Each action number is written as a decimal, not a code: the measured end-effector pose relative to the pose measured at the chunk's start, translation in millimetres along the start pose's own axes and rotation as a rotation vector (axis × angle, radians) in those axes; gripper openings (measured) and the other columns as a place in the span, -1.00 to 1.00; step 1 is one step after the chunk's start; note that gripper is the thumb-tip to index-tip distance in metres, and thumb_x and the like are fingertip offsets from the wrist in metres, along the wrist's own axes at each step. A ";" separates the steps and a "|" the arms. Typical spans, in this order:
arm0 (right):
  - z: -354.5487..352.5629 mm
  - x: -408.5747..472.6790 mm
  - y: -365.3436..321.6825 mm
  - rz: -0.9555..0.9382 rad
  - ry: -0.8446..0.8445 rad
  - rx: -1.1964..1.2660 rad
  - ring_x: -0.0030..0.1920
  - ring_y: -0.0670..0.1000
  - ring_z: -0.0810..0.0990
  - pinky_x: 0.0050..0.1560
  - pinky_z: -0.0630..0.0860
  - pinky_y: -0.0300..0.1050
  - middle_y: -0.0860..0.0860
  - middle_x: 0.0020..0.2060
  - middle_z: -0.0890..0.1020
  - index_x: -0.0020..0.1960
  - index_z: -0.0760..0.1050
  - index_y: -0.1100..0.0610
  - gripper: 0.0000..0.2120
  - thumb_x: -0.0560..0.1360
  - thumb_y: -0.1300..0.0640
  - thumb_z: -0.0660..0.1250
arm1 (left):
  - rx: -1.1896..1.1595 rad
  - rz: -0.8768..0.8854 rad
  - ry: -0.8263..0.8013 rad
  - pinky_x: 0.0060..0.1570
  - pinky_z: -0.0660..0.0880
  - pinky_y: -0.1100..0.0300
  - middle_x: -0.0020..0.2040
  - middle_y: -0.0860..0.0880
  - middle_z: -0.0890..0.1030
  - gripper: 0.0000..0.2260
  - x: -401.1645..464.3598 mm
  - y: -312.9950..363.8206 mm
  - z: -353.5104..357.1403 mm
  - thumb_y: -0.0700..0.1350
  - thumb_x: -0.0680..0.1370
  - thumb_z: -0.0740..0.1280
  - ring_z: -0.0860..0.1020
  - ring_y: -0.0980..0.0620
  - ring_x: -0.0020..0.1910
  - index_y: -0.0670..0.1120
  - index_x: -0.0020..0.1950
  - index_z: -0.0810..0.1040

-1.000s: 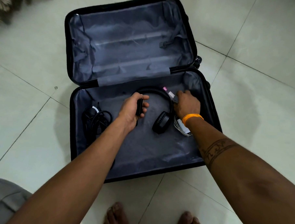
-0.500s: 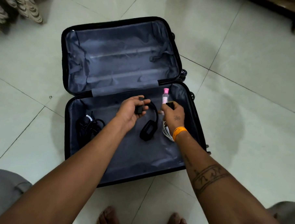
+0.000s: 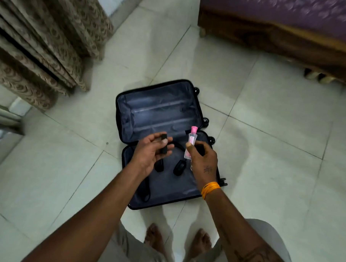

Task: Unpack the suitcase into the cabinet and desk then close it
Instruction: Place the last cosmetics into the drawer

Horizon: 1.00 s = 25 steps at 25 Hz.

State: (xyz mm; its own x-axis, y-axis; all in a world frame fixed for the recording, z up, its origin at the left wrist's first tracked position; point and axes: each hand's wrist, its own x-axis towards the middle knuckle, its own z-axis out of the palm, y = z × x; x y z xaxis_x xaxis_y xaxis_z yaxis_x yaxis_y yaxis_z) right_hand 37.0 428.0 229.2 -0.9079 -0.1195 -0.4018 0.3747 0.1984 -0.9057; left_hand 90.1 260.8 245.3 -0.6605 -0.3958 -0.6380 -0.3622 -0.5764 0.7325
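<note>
Above the open suitcase [image 3: 159, 110], the right hand [image 3: 203, 162] pinches a light, slippery bottle [image 3: 191, 143] mid-body; the left hand [image 3: 149, 153] grips a small, rigid black block [image 3: 163, 145]. Headphones [image 3: 178, 166] lie at six o'clock inside.

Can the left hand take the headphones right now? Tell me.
Probably not yet: the left hand already holds a small black object. The headphones lie uncovered in the suitcase below it.
</note>
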 end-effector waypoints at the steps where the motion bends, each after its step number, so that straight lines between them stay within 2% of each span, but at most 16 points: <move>1: -7.9 -17.9 -26.6 -0.018 0.006 0.014 -0.19 -0.07 0.63 -0.07 0.61 0.05 0.01 -0.22 0.71 -0.07 0.67 0.07 -0.89 0.53 0.03 0.51 | 0.022 -0.001 0.000 0.00 0.70 0.01 0.12 -0.17 0.74 -0.79 -23.7 17.9 5.8 -0.33 0.62 0.35 0.74 -0.12 0.02 -0.19 0.24 0.59; 7: -60.4 -100.5 -171.5 -0.052 -0.005 0.091 -0.25 -0.15 0.60 -0.16 0.57 -0.16 -0.07 -0.24 0.70 -0.04 0.67 0.08 -0.92 0.57 0.07 0.49 | 0.103 0.020 -0.038 0.06 0.69 0.02 0.07 -0.18 0.74 -0.77 -148.4 126.8 63.4 -0.34 0.61 0.36 0.74 -0.14 0.05 -0.23 0.26 0.59; 9: -81.7 -128.6 -213.9 -0.049 0.001 0.121 -0.30 -0.13 0.56 -0.19 0.52 -0.15 -0.11 -0.31 0.65 -0.05 0.66 0.09 -0.90 0.58 0.07 0.47 | 0.158 0.025 -0.070 0.06 0.68 0.04 0.09 -0.15 0.75 -0.77 -194.4 155.7 90.2 -0.31 0.61 0.38 0.73 -0.11 0.06 -0.21 0.27 0.60; 11: -102.7 -160.5 -255.7 -0.053 0.008 0.157 -0.31 -0.12 0.55 -0.19 0.51 -0.14 -0.14 -0.33 0.63 -0.06 0.66 0.11 -0.90 0.58 0.08 0.48 | 0.195 0.042 -0.117 -0.03 0.66 0.11 0.10 -0.12 0.75 -0.76 -238.0 182.6 119.1 -0.28 0.61 0.39 0.72 -0.08 0.05 -0.20 0.28 0.60; 14: -134.6 -204.5 -299.9 -0.089 0.026 0.138 -0.22 -0.11 0.62 -0.15 0.56 -0.15 -0.07 -0.23 0.70 -0.05 0.65 0.10 -0.93 0.55 0.11 0.50 | 0.236 0.063 -0.174 -0.06 0.67 0.12 0.10 -0.16 0.75 -0.77 -281.6 208.9 160.3 -0.30 0.60 0.39 0.70 -0.12 0.05 -0.22 0.26 0.61; 16: -166.7 -230.4 -315.6 -0.116 0.096 0.119 -0.19 -0.09 0.62 -0.12 0.60 -0.07 -0.03 -0.21 0.70 -0.07 0.63 0.07 -0.93 0.53 0.11 0.51 | 0.244 0.076 -0.215 -0.02 0.68 0.08 0.10 -0.21 0.74 -0.78 -305.2 216.9 191.8 -0.31 0.58 0.43 0.70 -0.14 0.03 -0.19 0.22 0.64; 19: -214.4 -256.7 -332.3 -0.112 0.246 0.121 -0.18 -0.03 0.67 -0.08 0.61 -0.02 -0.04 -0.22 0.71 -0.10 0.65 0.05 -0.92 0.51 0.10 0.53 | 0.256 0.084 -0.323 -0.11 0.66 0.13 0.03 -0.20 0.73 -0.78 -332.6 221.9 239.1 -0.29 0.55 0.47 0.71 -0.11 -0.04 -0.17 0.18 0.66; 22: -257.5 -282.3 -346.0 -0.086 0.357 0.151 -0.32 -0.10 0.57 -0.24 0.50 -0.09 -0.09 -0.32 0.68 -0.15 0.68 0.02 -0.91 0.51 0.07 0.54 | 0.320 0.093 -0.480 -0.14 0.65 0.16 -0.03 -0.16 0.73 -0.80 -359.7 218.8 284.8 -0.31 0.55 0.46 0.71 -0.08 -0.09 -0.19 0.17 0.66; 25: -298.6 -321.5 -362.0 -0.094 0.505 0.224 -0.36 -0.10 0.48 -0.31 0.42 -0.12 -0.06 -0.35 0.65 -0.20 0.68 -0.02 -0.86 0.54 0.06 0.52 | 0.416 0.074 -0.673 -0.10 0.65 0.13 0.02 -0.19 0.73 -0.76 -392.2 209.4 327.8 -0.30 0.55 0.47 0.72 -0.10 -0.06 -0.22 0.22 0.66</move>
State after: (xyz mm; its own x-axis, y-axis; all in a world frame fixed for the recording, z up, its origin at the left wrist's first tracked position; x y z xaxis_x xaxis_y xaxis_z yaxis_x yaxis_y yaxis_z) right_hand 137.1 685.0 726.6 -0.8960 0.3647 -0.2535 0.2691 -0.0084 -0.9631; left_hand 57.7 529.7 726.7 -0.8998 0.1713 -0.4012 -0.4304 -0.1981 0.8806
